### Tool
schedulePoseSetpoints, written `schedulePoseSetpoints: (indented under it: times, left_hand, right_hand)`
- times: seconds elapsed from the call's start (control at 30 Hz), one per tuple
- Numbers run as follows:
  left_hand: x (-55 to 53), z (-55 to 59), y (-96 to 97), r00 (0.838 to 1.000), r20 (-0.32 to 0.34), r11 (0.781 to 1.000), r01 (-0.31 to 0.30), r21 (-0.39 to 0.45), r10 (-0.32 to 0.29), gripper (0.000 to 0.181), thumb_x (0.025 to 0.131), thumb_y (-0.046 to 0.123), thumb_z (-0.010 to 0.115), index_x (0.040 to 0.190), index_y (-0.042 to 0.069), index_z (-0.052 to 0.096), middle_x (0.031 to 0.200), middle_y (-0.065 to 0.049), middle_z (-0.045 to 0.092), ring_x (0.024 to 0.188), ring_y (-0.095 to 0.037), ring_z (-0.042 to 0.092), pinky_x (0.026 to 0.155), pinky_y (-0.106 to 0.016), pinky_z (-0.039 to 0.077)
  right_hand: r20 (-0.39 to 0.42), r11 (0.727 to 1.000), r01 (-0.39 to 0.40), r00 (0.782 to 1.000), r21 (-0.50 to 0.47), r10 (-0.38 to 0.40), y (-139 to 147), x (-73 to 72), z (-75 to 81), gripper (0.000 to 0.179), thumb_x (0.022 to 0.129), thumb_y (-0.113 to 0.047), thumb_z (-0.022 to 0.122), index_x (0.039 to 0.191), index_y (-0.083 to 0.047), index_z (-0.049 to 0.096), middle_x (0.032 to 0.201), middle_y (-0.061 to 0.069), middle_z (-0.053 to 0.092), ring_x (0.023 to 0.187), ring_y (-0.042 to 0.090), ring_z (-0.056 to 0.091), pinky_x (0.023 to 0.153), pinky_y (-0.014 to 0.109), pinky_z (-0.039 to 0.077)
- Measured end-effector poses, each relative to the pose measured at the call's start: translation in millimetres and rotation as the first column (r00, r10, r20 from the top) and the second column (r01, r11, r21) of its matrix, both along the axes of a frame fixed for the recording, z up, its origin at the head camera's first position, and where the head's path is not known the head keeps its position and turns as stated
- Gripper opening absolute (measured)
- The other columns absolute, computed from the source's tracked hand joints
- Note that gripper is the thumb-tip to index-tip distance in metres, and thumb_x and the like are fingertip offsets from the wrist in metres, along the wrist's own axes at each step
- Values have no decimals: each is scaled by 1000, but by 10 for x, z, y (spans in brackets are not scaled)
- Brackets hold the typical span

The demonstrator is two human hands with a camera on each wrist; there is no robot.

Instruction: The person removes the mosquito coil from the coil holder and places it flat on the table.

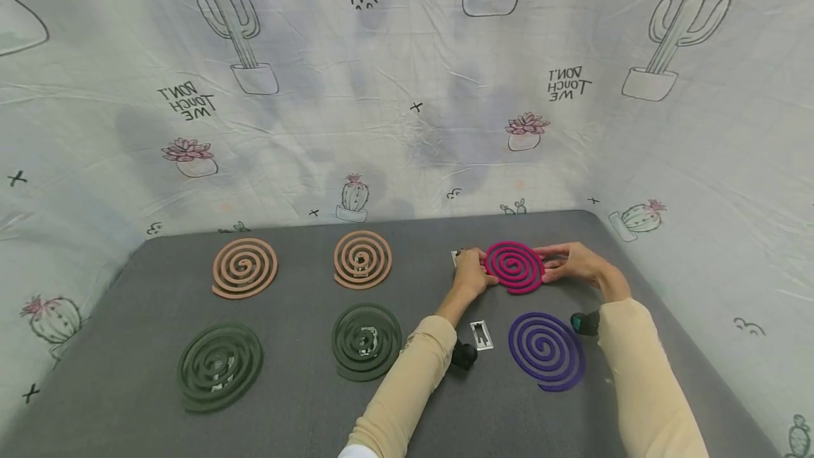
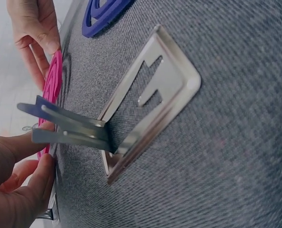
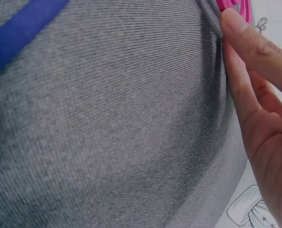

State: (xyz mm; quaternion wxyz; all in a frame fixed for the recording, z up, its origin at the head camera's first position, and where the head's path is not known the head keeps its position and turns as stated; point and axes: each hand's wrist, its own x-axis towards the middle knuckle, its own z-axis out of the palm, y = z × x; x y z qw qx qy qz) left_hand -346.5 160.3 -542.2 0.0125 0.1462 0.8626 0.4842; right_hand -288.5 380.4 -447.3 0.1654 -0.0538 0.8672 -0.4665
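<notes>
A pink mosquito coil [image 1: 512, 266] is held by both hands at the far right of the table. On its left edge, my left hand [image 1: 469, 276] pinches it between thumb and fingers. My right hand [image 1: 575, 264] pinches the opposite edge, thumb nearest me in the head view. Partly behind the left hand lies a metal coil stand [image 1: 454, 258]. Another metal stand [image 2: 181, 88], its prongs bent up, lies nearer me with no coil on it. A purple mosquito coil [image 1: 543, 349] rests on the table to the right of that stand.
Two tan coils, one left [image 1: 244, 266] and one mid-table [image 1: 361, 257], lie in the back row. Two dark green coils, left [image 1: 191, 366] and middle [image 1: 343, 345], lie in front of them. A cactus-print cloth [image 1: 413, 154] hangs behind the grey table [image 1: 292, 401].
</notes>
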Motion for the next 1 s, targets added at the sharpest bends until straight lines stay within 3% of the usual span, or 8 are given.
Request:
schedulePoseSetpoints:
  times: [0.07, 0.13, 0.17, 0.23, 0.4, 0.47, 0.6, 1.0]
  left_hand:
    - [-173, -311, 92, 996, -85, 999, -14, -45, 10, 59, 52, 21, 94, 101, 5, 65, 76, 4, 63, 67, -4, 56, 61, -16, 49]
    - [-202, -341, 105, 997, -81, 996, -20, -88, 13, 62, 52, 26, 95, 103, 8, 67, 79, 5, 65, 72, -5, 58, 69, -18, 51]
    - [-218, -389, 116, 990, -138, 994, -36, -104, 22, 61, 51, 29, 95, 101, 7, 67, 77, 5, 64, 72, -5, 57, 70, -18, 49]
    - [-103, -216, 81, 989, -145, 989, -55, -138, 35, 60, 52, 29, 94, 100, 6, 67, 78, 4, 65, 75, -7, 57, 76, -19, 49]
    - [369, 525, -100, 997, -46, 993, -65, -101, 60, 51, 58, 7, 91, 102, -5, 66, 82, -8, 68, 76, -13, 60, 77, -23, 53]
    - [496, 676, -137, 996, -47, 994, -80, -79, 76, 47, 61, 2, 88, 101, -7, 65, 82, -11, 68, 73, -13, 61, 71, -22, 53]
    - [563, 744, -142, 995, -39, 992, -94, -80, 91, 45, 63, -1, 86, 102, -8, 65, 79, -11, 67, 68, -9, 58, 63, -17, 51]
    - [536, 747, -117, 996, -24, 988, -89, -127, 86, 45, 64, 2, 87, 103, -6, 66, 78, -9, 68, 69, -10, 60, 66, -18, 51]
  right_hand:
    - [-6, 1000, -5, 1000, -3, 5, 4, -3, -6, 69, 75, -4, 79, 133, 12, 45, 130, 32, 51, 97, 7, 64, 80, 13, 50]
    - [-14, 1000, -11, 1000, -3, 11, 10, -10, -20, 69, 74, -3, 79, 133, 13, 46, 129, 32, 52, 96, 7, 65, 80, 13, 50]
    - [-18, 1000, -14, 1000, -5, 14, 11, -13, -25, 69, 74, -3, 79, 132, 13, 46, 128, 33, 52, 96, 7, 65, 80, 13, 50]
    - [-26, 1000, -16, 1000, -6, 16, 16, -21, -37, 68, 74, -3, 79, 131, 14, 46, 128, 33, 52, 95, 7, 65, 79, 13, 51]
    - [-37, 1000, -19, 999, -7, 18, 11, -23, -33, 66, 75, -2, 79, 130, 15, 47, 125, 33, 54, 92, 4, 64, 77, 13, 51]
    - [-36, 1000, -16, 999, -7, 15, 4, -21, -22, 65, 75, -2, 79, 129, 16, 47, 124, 33, 55, 91, 4, 64, 76, 13, 51]
    - [-30, 1000, -6, 1000, -6, 6, -1, -26, -16, 65, 74, -2, 79, 129, 16, 48, 121, 32, 58, 88, 4, 65, 74, 13, 52]
    - [-25, 999, 5, 1000, 38, -4, 7, -23, 13, 64, 74, -4, 79, 128, 14, 50, 109, 22, 67, 85, 3, 63, 74, 11, 48]
